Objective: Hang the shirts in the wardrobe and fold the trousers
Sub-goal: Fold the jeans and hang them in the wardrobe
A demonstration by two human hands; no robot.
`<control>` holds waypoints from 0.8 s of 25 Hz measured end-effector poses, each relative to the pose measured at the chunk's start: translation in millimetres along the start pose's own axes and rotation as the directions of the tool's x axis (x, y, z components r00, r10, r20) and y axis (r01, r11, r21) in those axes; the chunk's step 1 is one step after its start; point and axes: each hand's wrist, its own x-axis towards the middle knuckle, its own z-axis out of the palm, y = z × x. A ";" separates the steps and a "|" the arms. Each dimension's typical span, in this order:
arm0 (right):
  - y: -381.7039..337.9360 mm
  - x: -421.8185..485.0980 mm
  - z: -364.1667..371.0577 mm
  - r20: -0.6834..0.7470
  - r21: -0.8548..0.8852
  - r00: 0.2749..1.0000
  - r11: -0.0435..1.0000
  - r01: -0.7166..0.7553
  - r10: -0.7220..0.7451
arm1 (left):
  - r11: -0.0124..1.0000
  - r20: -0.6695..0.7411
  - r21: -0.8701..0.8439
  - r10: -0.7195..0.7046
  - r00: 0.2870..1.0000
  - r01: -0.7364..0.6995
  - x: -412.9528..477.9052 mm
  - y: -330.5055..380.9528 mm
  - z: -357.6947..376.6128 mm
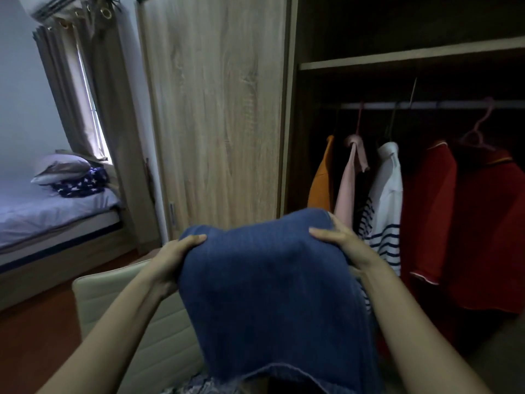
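trousers (270, 280) top edge gripped, both hands (174, 258)

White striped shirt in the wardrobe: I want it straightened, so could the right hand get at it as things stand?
Probably, once freed: the white striped shirt hangs in the open wardrobe beyond the right hand with nothing between, but that hand and the left hand grip the blue trousers.
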 end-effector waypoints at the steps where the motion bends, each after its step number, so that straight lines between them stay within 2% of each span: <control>1: 8.7 -3.4 -7.2 0.038 0.001 0.999 1.000 -0.012 0.012 | 0.999 0.002 -0.019 -0.029 1.000 0.029 4.3 -2.6 -1.8; 3: 22.3 -11.3 -12.4 0.018 -0.036 0.999 0.999 -0.033 0.034 | 1.000 0.064 -0.011 -0.025 0.998 0.026 8.0 -9.9 -6.9; 7: 29.9 -16.7 -12.2 -0.273 -0.075 0.962 0.996 -0.049 0.027 | 0.994 0.188 0.079 0.061 0.980 -0.077 18.5 -16.2 -15.7; 9: 28.3 -21.1 -15.3 -0.263 -0.182 0.965 0.983 -0.035 -0.014 | 0.972 0.278 0.188 0.083 0.957 -0.139 18.6 -17.3 -19.1; 11: 20.8 -31.3 -20.1 -0.150 -0.258 0.986 0.966 0.027 -0.068 | 0.943 0.324 0.252 0.129 0.937 -0.217 14.6 -15.6 -19.7; 13: 8.6 -41.5 -24.9 -0.043 -0.282 0.987 0.949 0.139 -0.157 | 0.896 0.326 0.307 0.218 0.920 -0.321 6.7 -4.8 -11.1; 16: -9.4 -44.2 -22.4 0.016 -0.370 0.937 0.868 0.330 -0.350 | 0.749 0.203 0.400 0.490 0.848 -0.529 7.0 21.7 1.3; 18: -14.3 -39.4 -13.9 -0.045 -0.480 0.864 0.769 0.422 -0.502 | 0.673 0.200 0.425 0.582 0.788 -0.605 6.1 37.2 0.0; 20: -15.4 -33.8 -4.6 -0.214 -0.548 0.789 0.739 0.391 -0.576 | 0.631 0.167 0.500 0.602 0.781 -0.593 10.3 37.5 -6.2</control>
